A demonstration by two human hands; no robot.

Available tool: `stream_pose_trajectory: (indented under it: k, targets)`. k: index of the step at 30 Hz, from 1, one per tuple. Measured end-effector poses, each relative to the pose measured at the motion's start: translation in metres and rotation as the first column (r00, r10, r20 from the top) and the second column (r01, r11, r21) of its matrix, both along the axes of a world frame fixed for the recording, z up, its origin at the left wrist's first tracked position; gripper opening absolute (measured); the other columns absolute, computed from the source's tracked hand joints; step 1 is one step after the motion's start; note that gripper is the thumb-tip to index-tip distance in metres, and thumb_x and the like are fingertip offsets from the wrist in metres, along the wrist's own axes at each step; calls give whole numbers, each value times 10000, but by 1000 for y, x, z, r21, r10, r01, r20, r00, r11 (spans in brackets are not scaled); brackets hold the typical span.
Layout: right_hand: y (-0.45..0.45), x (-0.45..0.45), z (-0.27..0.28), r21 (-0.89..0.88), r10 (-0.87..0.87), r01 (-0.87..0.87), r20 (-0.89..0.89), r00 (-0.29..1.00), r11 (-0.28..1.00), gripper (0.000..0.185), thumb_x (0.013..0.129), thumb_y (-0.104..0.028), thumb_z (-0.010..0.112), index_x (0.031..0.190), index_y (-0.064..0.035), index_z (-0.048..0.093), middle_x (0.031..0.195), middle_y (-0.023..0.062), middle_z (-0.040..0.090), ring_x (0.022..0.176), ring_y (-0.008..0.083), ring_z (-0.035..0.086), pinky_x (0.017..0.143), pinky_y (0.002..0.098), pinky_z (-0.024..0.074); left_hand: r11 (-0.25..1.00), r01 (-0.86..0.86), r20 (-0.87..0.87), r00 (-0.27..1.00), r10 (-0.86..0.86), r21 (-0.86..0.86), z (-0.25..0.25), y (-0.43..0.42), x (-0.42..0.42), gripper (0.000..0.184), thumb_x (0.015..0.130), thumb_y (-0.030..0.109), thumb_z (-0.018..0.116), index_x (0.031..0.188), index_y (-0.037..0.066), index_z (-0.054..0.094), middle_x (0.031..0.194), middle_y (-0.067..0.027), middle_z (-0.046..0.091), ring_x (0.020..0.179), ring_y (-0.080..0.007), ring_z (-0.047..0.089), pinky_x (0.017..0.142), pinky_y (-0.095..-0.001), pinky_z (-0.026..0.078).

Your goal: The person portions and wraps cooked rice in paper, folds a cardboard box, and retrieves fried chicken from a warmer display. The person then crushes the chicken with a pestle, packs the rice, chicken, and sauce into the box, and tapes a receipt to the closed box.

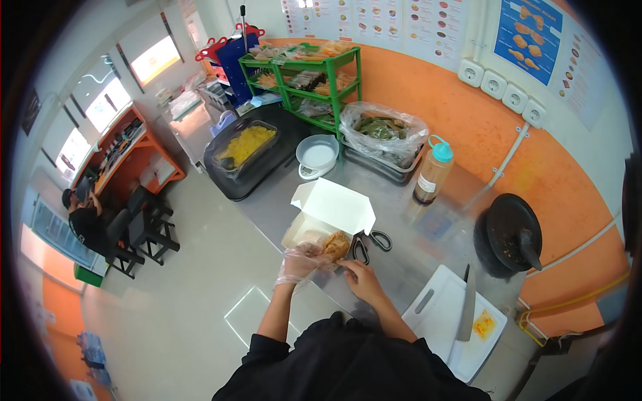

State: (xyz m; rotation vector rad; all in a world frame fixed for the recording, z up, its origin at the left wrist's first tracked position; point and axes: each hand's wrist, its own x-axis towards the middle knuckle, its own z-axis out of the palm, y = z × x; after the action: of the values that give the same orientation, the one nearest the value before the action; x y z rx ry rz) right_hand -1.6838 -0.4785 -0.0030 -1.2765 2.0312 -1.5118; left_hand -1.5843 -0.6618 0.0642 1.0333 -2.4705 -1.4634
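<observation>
An open white takeaway box [342, 206] stands near the table's front edge, its lid folded back. In it sit a pale rounded portion [311, 238], probably rice, and a browned piece of fried chicken [336, 246]. My left hand [299, 265], in a clear plastic glove, closes on the chicken from the near left, its fingertips partly hidden. My bare right hand [362, 281] is at the box's near right corner, fingers bent and pinching at its edge. Just right of the box lie black-handled scissors [362, 251], blades hidden.
A white cutting board [428, 324] with a knife [467, 307] lies front right, beside a stone mortar [511, 230]. Behind stand a sauce bottle [433, 175], a bagged tray of leaves [384, 130], a white scale [317, 154], yellow food [246, 148] and a green rack [301, 79]. A seated person [87, 217] is far left.
</observation>
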Motion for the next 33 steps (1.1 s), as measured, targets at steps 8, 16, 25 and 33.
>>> stream_pose_trajectory:
  k: [8,16,25,33]
  targets:
    - [-3,9,-2,-80,-50,50,-2,999,996,234,833,40,557,1029,-32,661,992,154,623,872,356,627,763,394,512,986,-114,-95,990,102,-123,-4,3,-7,362,755,225,803,982,-36,697,830,-97,717,746,-154,679,683,-289,553]
    - [-5,9,2,-46,-63,63,-16,998,997,224,819,57,552,999,-21,661,988,153,638,874,356,636,758,403,513,953,158,-356,933,-58,258,-57,-26,-2,219,754,3,792,940,13,676,914,-44,683,896,-150,650,771,-285,566]
    - [-5,7,0,-13,-68,68,6,998,998,221,823,43,548,1002,-16,663,1016,158,645,896,354,640,776,403,516,876,246,5,963,-269,-415,-15,-8,15,238,835,182,731,1049,80,721,919,-133,687,818,-281,674,728,-349,544]
    - [-4,6,0,-20,-32,32,-2,999,999,214,829,15,564,1018,-13,658,1033,160,642,924,363,634,806,414,515,674,506,-109,751,-652,-539,-50,-59,7,306,820,104,685,1121,54,690,998,-178,683,880,-330,672,782,-383,542]
